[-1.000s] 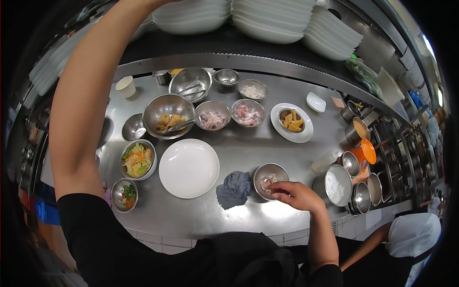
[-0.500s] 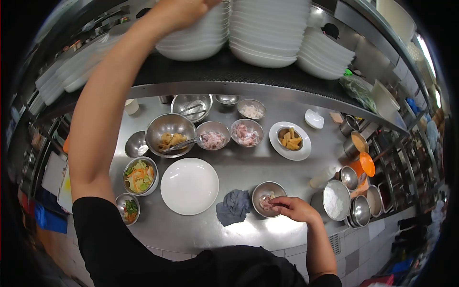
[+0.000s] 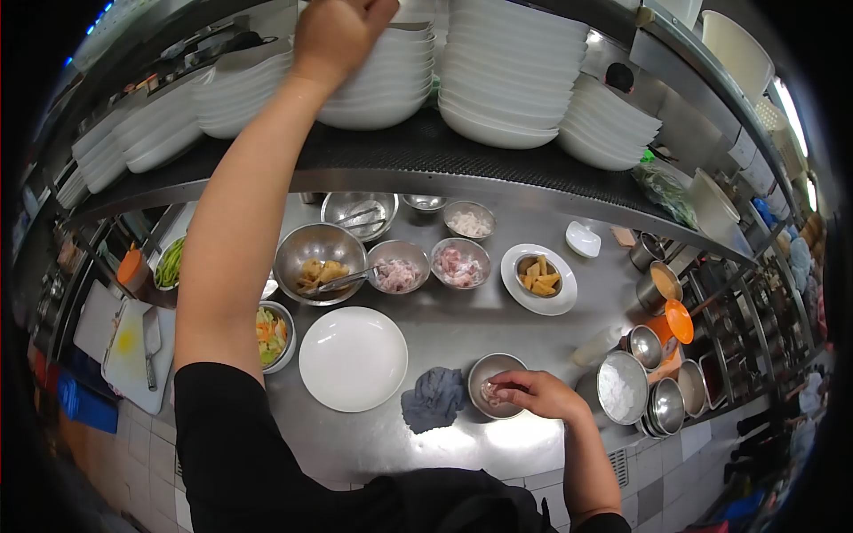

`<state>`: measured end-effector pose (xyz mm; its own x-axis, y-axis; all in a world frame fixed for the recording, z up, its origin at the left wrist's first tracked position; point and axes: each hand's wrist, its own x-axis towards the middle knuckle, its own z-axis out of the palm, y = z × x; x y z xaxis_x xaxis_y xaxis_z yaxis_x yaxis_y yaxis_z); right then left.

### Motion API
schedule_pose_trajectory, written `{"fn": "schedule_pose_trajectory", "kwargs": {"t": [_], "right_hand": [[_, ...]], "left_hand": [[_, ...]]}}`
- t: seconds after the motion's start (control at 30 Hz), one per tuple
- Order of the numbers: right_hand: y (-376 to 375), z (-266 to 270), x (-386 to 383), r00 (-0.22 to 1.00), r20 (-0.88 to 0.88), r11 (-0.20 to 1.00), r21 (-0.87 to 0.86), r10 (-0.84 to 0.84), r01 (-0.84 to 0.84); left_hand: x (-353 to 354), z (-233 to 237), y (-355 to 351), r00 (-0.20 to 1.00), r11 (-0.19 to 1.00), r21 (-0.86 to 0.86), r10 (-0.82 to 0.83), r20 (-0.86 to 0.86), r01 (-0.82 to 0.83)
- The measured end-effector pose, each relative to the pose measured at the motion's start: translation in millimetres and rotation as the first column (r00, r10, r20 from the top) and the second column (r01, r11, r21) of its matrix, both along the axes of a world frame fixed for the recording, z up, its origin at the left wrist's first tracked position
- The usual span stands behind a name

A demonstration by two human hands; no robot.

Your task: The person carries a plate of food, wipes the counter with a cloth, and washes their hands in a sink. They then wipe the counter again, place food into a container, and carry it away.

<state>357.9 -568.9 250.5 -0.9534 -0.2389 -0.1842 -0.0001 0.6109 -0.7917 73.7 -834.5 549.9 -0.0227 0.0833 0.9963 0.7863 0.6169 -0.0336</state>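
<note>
My left hand [image 3: 342,40] is raised above the shelf, beside a stack of white bowls [image 3: 378,93]. Its fingers are curled, and the frame's top edge cuts them off, so what they grip is hidden. Down on the steel counter, my right hand [image 3: 544,393] reaches into a small steel bowl [image 3: 487,364]. The fingertips are pressed together on pale pink raw pieces [image 3: 489,393], too small to name exactly. A crumpled grey-blue cloth [image 3: 434,400] lies left of that bowl, and a big white plate [image 3: 354,360] lies further left.
Behind the plate stand a large steel bowl with yellowish pieces [image 3: 283,266], two bowls of raw pink meat [image 3: 400,274] [image 3: 460,268] and a plated bowl of yellow wedges [image 3: 538,277]. Steel pots [image 3: 622,391] crowd the right. The metal shelf edge [image 3: 498,202] crosses above the counter.
The view has tilted upward, bringing more of the left hand into sight. My left arm now stands further right in the picture. My right hand remains at the small bowl, its fingers drawn closer together.
</note>
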Motion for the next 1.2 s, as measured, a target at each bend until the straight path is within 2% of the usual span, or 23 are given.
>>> {"fn": "schedule_pose_trajectory", "kwargs": {"t": [0.07, 0.13, 0.2, 0.27, 0.3, 0.37, 0.4, 0.53, 0.6, 0.63, 0.7, 0.73, 0.77, 0.83, 0.97, 1.03, 1.07, 1.13, 1.17, 1.2], "right_hand": [[2, 6, 0, 1.0, 0.021, 0.997, 0.073, -0.007, 0.006], [5, 7, 2, 1.0, -0.002, 1.0, 0.028, -0.013, 0.013], [6, 12, 0, 0.999, -0.038, 1.0, -0.022, -0.022, 0.021], [5, 22, -1, 0.999, -0.041, 1.0, 0.018, -0.016, 0.016], [6, 22, -1, 0.999, -0.043, 1.0, 0.02, -0.016, 0.017], [7, 21, -2, 1.0, -0.007, 0.999, -0.029, -0.028, 0.027], [7, 20, -3, 1.0, -0.009, 0.999, -0.029, -0.024, 0.024], [0, 21, -9, 1.0, -0.008, 1.0, 0.0, 0.022, -0.022], [-5, 22, -11, 0.999, 0.002, 0.999, 0.012, 0.046, -0.046], [-6, 19, -12, 0.997, -0.041, 0.997, 0.01, 0.072, -0.071], [-8, 18, -9, 0.991, -0.094, 0.995, 0.007, 0.099, -0.099], [-8, 20, -5, 0.991, -0.097, 0.996, -0.023, 0.089, -0.092], [-7, 22, -1, 0.992, -0.097, 0.995, -0.053, 0.078, -0.083], [0, 26, 9, 0.994, -0.09, 0.995, -0.06, 0.07, -0.075], [15, 23, 20, 0.999, -0.033, 0.995, -0.101, 0.013, -0.016], [16, 23, 21, 1.0, -0.013, 0.993, -0.117, -0.009, 0.007], [14, 25, 21, 0.999, -0.038, 0.991, -0.131, 0.012, -0.017], [9, 29, 19, 0.998, -0.063, 0.988, -0.147, 0.03, -0.039], [6, 32, 17, 0.989, -0.131, 0.987, -0.136, 0.064, -0.082], [1, 35, 14, 0.976, -0.193, 0.984, -0.124, 0.103, -0.128]], "left_hand": [[-3, 6, -5, 0.998, 0.999, -0.041, 0.023, 0.053, -0.021], [-10, 7, -16, 0.993, 0.996, -0.082, 0.056, 0.107, -0.047], [-38, 14, -35, 0.853, 0.904, -0.08, 0.423, 0.305, -0.419], [-58, 27, -69, 0.719, 0.844, -0.216, 0.532, 0.447, -0.491], [-58, 33, -77, 0.72, 0.845, -0.214, 0.531, 0.446, -0.491], [-50, 46, -91, 0.456, 0.881, -0.399, 0.474, 0.754, -0.255], [-43, 48, -93, 0.412, 0.923, -0.35, 0.385, 0.826, -0.161], [-24, 55, -74, 0.341, 0.886, -0.424, 0.464, 0.818, -0.188], [-24, 58, -66, 0.249, 0.859, -0.478, 0.511, 0.823, -0.183], [-23, 60, -64, 0.249, 0.857, -0.478, 0.514, 0.821, -0.191], [-29, 65, -59, 0.105, 0.846, -0.505, 0.525, 0.844, -0.172], [-32, 62, -59, 0.156, 0.903, -0.379, 0.412, 0.898, -0.201], [-35, 63, -60, 0.16, 0.902, -0.38, 0.413, 0.896, -0.204], [-38, 69, -58, 0.247, 0.875, -0.429, 0.477, 0.844, -0.223], [-39, 78, -54, 0.177, 0.886, -0.322, 0.394, 0.902, -0.333], [-37, 71, -63, 0.294, 0.955, -0.134, 0.211, 0.932, -0.264], [-32, 65, -68, 0.297, 0.955, -0.134, 0.213, 0.931, -0.263], [-17, 48, -81, 0.451, 0.968, 0.242, -0.186, 0.873, -0.069], [-13, 44, -90, 0.449, 0.968, 0.24, -0.184, 0.874, -0.071], [-8, 40, -102, 0.498, 0.953, 0.302, -0.254, 0.829, -0.018]]}}
